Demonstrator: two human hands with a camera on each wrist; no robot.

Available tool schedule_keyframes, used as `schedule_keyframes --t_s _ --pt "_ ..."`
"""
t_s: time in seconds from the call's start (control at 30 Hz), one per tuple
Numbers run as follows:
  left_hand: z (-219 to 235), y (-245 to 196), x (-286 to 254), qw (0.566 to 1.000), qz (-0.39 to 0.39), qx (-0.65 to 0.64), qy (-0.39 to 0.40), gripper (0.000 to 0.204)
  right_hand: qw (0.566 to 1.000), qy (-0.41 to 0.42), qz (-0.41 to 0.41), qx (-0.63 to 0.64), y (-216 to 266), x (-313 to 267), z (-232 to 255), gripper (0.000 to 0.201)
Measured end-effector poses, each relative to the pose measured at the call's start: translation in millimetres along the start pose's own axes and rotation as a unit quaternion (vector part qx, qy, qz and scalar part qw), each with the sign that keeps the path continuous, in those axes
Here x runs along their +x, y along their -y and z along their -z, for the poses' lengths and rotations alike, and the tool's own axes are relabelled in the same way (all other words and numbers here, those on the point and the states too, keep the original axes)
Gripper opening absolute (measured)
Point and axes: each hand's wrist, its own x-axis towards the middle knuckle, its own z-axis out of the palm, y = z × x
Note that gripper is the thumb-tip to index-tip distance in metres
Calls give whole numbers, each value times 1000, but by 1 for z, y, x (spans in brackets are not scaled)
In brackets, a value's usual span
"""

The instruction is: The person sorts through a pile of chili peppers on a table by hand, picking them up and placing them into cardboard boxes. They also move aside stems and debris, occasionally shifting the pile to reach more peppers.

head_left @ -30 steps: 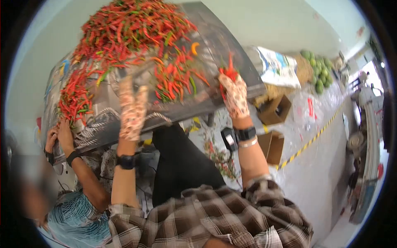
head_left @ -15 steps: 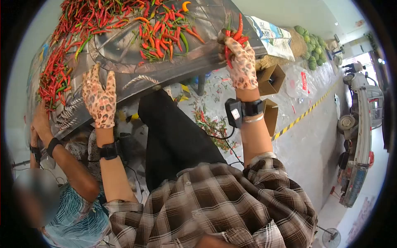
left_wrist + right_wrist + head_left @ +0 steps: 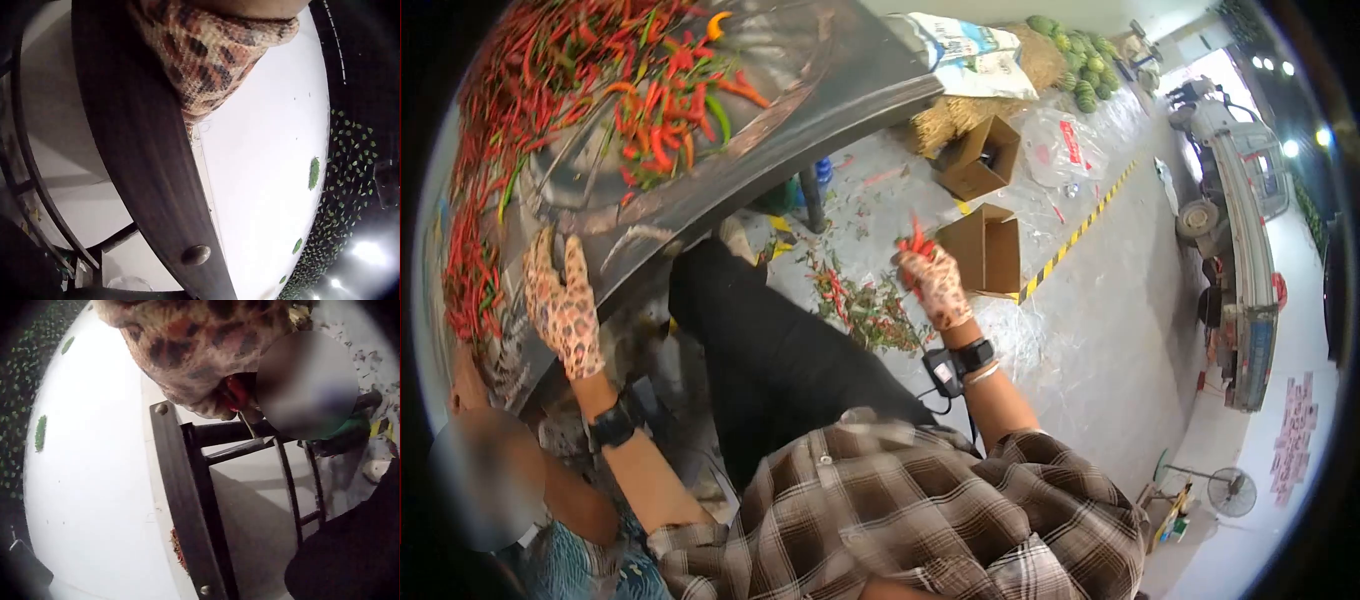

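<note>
In the head view, red chilies (image 3: 918, 243) stick up from the gloved right hand (image 3: 938, 287), whose fingers curl round them, out over the floor beside the table. The right wrist view shows a bit of red chili (image 3: 237, 392) under the spotted glove (image 3: 200, 353). My left hand (image 3: 564, 300), in a leopard-print glove, rests at the near edge of the dark table (image 3: 785, 135) with its fingers extended. Beyond it lie a small group of loose chilies (image 3: 665, 125) and a large heap (image 3: 530, 70). In the left wrist view the glove (image 3: 209, 56) is beside the table's edge; its fingertips are hidden.
Chilies and stems (image 3: 865, 310) litter the floor below the table. Open cardboard boxes (image 3: 980, 250), a white sack (image 3: 970, 50), plastic sheeting and green melons (image 3: 1085, 65) are at the right. Another person's arm (image 3: 580, 490) is at lower left; a truck (image 3: 1245, 240) stands far right.
My right hand has moved off the table's corner, out over the floor, with the chilies in it. The left hand has come down to the near edge. The head view has shifted toward the right.
</note>
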Motion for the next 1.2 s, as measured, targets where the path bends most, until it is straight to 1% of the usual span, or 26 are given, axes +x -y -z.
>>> schedule_keyframes --t_s 0.07,0.1,0.13,0.2,0.23,0.27,0.3,0.33,0.4,0.43,0.47,0.53,0.57,0.6,0.67,0.73,0.8,0.83,0.87,0.93,0.97,1.0,1.07,1.1,1.13,1.2 --pt "6 -8 3 999 37 -9 24 42 999 -1 -8 -34 -7 2 -1 22" --pt "1 -2 1 999 28 -16 20 42 998 -16 -38 -50 -3 1 -8 19" --pt "-10 11 -2 999 23 -36 11 42 999 15 -18 -33 -16 8 -4 22" --pt "-14 14 -2 998 13 -54 1 43 999 22 -27 -30 1 2 -21 21" --pt "-10 11 -1 999 25 -17 14 44 999 21 -26 -26 10 -1 -27 21" --pt "-7 8 0 999 38 22 27 44 997 33 -29 -60 18 -4 -32 18" --pt "-4 6 2 998 47 12 37 44 994 45 -32 -93 20 -5 -36 16" --pt "-4 7 1 998 45 14 38 44 994 45 -33 -90 14 -3 -36 16" --pt "-9 12 -2 999 26 11 28 44 994 78 -11 -81 5 -2 -38 16" --pt "-12 16 -3 999 22 12 30 44 993 72 -36 -90 2 -3 -37 17" --pt "-13 17 -3 1000 19 4 23 44 993 71 -38 -87 0 -4 -37 17" --pt "-14 18 -3 1000 14 -1 17 44 991 74 -66 -86 -7 -4 -37 18" --pt "-9 11 -3 999 29 -14 25 44 993 87 -70 -42 -6 -7 -37 20" --pt "-3 6 -1 998 46 -25 30 43 992 96 -69 -39 -9 -8 -36 20" --pt "2 -6 0 998 60 -24 9 41 993 89 -31 -74 -14 -5 -33 20" --pt "1 -3 1 997 64 -26 20 42 993 92 -34 -67 -16 -1 -32 20" --pt "0 -1 2 998 61 -23 22 42 991 81 -38 -102 -25 1 -28 20" --pt "-1 0 0 998 58 -24 27 42 993 92 -15 -67 -35 4 -26 21" --pt "-9 11 -2 998 54 -22 32 42 994 88 -19 -63 -35 3 -26 21" --pt "-27 41 -8 1000 4 16 20 43 984 86 -77 -136 -26 1 -29 21" --pt "-23 39 -8 1000 -1 17 21 43 984 91 -65 -136 -14 -5 -32 21" --pt "-20 36 -7 1000 -12 10 12 43 985 86 -66 -132 -19 -4 -32 21" --pt "-16 25 -4 999 -32 -11 7 44 989 89 -41 -110 -30 -2 -32 21" --pt "-8 15 0 999 0 -39 24 43 992 80 -84 -54 -31 -2 -33 19" --pt "-2 7 3 996 32 -65 42 42 990 79 -90 -73 -26 -3 -33 17" --pt "0 1 3 995 33 -77 48 42 989 85 -96 -78 -22 -6 -33 18"
